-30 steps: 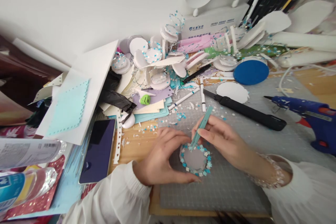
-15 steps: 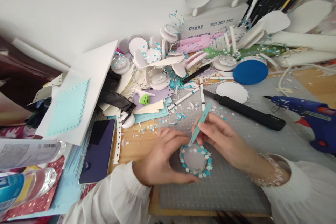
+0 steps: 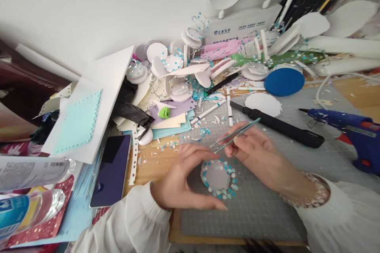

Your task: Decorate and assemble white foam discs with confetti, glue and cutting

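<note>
A round translucent piece (image 3: 218, 175), ringed with small blue and white stars, lies on the grey cutting mat (image 3: 237, 221). My left hand (image 3: 185, 180) curves around its left side, thumb and fingers spread apart and nothing held between them. My right hand (image 3: 257, 152) pinches teal tweezers (image 3: 239, 133) to the upper right of the ring. The tweezers' tips are parted, close to my left fingertips. More loose stars (image 3: 204, 131) are scattered on the mat beyond my hands.
A black cutter (image 3: 282, 126) and a blue glue gun (image 3: 350, 126) lie to the right. Behind are a blue disc (image 3: 284, 81) and piled paper pieces. A phone (image 3: 110, 170), a white board (image 3: 102, 67) and a bottle (image 3: 32, 209) are on the left.
The tweezers have lifted away from the ring's top edge and turned, their two arms now showing apart. The ring sits slightly further left, and my left thumb no longer touches its lower edge.
</note>
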Available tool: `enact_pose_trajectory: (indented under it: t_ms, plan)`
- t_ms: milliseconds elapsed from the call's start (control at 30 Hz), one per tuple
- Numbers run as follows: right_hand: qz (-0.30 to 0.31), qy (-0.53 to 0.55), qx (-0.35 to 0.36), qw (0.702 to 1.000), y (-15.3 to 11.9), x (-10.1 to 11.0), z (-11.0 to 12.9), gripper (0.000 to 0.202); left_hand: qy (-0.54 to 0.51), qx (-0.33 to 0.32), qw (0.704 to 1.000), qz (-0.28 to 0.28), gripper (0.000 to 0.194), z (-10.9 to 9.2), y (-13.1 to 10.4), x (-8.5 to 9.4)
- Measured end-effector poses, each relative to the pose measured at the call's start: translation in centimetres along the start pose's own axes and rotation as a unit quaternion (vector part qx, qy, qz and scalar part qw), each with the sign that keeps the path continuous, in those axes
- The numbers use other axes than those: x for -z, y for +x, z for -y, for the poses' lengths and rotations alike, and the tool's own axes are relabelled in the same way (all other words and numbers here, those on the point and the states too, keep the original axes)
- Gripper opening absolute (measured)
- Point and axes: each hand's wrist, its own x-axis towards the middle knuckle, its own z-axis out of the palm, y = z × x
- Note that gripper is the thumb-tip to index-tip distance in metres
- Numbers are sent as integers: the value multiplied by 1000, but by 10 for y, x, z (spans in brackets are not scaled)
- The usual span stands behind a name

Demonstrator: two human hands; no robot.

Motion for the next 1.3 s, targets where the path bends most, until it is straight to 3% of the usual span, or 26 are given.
enact_pose_trajectory:
  t_ms: [167,267,533,867,1100,1300]
  plan:
    - [27,-43,7,999,-1,2,0,13,-131,67,984,-103,22,1,-3,1]
    - [43,-77,26,996,-1,4,-4,8,-186,98,967,-147,15,3,-3,0]
    - [67,-191,76,976,-5,2,1,11,-272,135,936,-178,6,6,-1,-1]
    - [104,-236,67,964,-6,1,5,10,-314,163,924,-146,18,3,0,0]
    - [121,-215,128,961,-2,2,7,7,-337,157,923,-101,22,1,1,3]
    - [128,-220,101,962,-1,5,9,10,-336,141,928,-84,27,-1,0,4]
